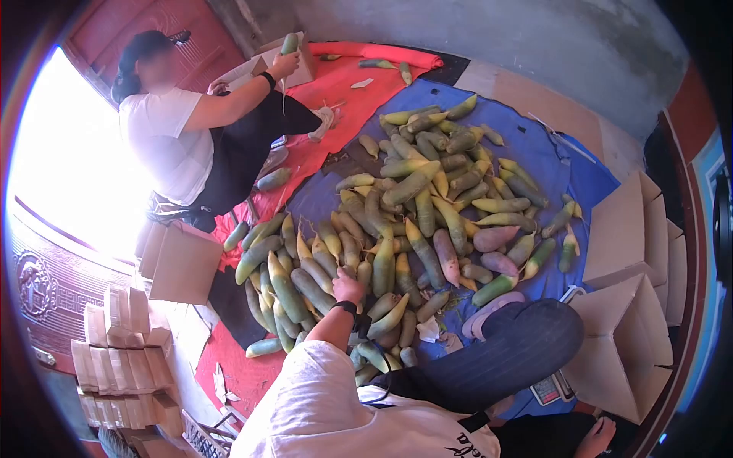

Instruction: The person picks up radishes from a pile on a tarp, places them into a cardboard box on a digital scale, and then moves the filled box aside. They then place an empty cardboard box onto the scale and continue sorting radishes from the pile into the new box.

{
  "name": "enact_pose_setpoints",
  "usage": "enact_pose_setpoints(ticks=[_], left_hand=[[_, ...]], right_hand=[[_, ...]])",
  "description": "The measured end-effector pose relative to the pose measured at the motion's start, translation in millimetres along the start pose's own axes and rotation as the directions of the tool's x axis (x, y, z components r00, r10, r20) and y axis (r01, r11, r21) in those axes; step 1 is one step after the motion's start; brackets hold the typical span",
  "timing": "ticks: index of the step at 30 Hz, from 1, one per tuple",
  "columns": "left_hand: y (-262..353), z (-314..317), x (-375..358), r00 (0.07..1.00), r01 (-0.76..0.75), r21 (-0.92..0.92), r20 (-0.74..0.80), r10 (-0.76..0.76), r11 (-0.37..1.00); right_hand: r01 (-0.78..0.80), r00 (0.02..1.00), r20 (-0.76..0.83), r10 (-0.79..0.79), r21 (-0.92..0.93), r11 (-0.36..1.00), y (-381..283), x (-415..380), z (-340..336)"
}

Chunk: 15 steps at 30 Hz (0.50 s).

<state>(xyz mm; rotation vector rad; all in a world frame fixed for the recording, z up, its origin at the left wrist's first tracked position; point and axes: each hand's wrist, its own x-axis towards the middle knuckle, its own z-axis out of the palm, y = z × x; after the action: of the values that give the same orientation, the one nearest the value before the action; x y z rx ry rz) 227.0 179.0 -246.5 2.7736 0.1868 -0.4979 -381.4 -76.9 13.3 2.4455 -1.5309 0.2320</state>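
Note:
Green radishes (412,183) lie in a big heap on a blue sheet (534,145), several of them yellowish at one end. My left hand (349,288), with a black band at the wrist, reaches into the near part of the heap. Its fingers are closed around the end of a green radish, partly hidden among its neighbours. My right hand (596,438) is low at the right edge, resting by my dark trouser leg with nothing visible in it; its fingers look loosely extended. A few pinkish radishes (495,238) sit at the heap's right side.
Open cardboard boxes (592,347) stand to my right, beside a small scale (546,391) near my leg. A co-worker (172,137) at the left holds a green radish (289,43) near another box (301,65). Stacked cartons (122,370) are at lower left; red sheeting (328,84) borders the blue.

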Motion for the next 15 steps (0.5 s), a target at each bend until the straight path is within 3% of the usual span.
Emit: enact_pose_setpoints(ticks=[3, 5, 7, 11, 13, 15], left_hand=[[-2, -1, 4, 0.997, 0.073, -0.063, 0.03, -0.072, 0.995], [-14, 12, 16, 0.988, 0.065, -0.116, 0.15, -0.047, 0.991], [-8, 12, 14, 0.992, 0.055, -0.076, 0.122, -0.045, 0.996], [10, 5, 6, 0.981, -0.011, -0.08, 0.191, 0.027, 0.997], [15, 5, 11, 0.95, -0.162, -0.014, 0.267, 0.16, 0.987], [25, -1, 8, 0.941, -0.203, -0.007, 0.277, 0.197, 0.979]], right_hand=[[0.033, 0.999, -0.044, -0.032, 0.018, 0.999, 3, 1, 7], [0.009, 0.999, -0.034, -0.009, 0.003, 1.0, -4, 4, 3], [-0.003, 1.0, -0.012, 0.003, 0.018, 1.0, -8, 7, 0], [-0.031, 0.998, 0.063, 0.031, 0.009, 0.999, -6, 9, -4], [-0.036, 0.998, 0.051, 0.034, 0.031, 0.999, -8, 11, -4], [-0.038, 0.998, 0.051, 0.036, 0.048, 0.998, -11, 11, -5]])
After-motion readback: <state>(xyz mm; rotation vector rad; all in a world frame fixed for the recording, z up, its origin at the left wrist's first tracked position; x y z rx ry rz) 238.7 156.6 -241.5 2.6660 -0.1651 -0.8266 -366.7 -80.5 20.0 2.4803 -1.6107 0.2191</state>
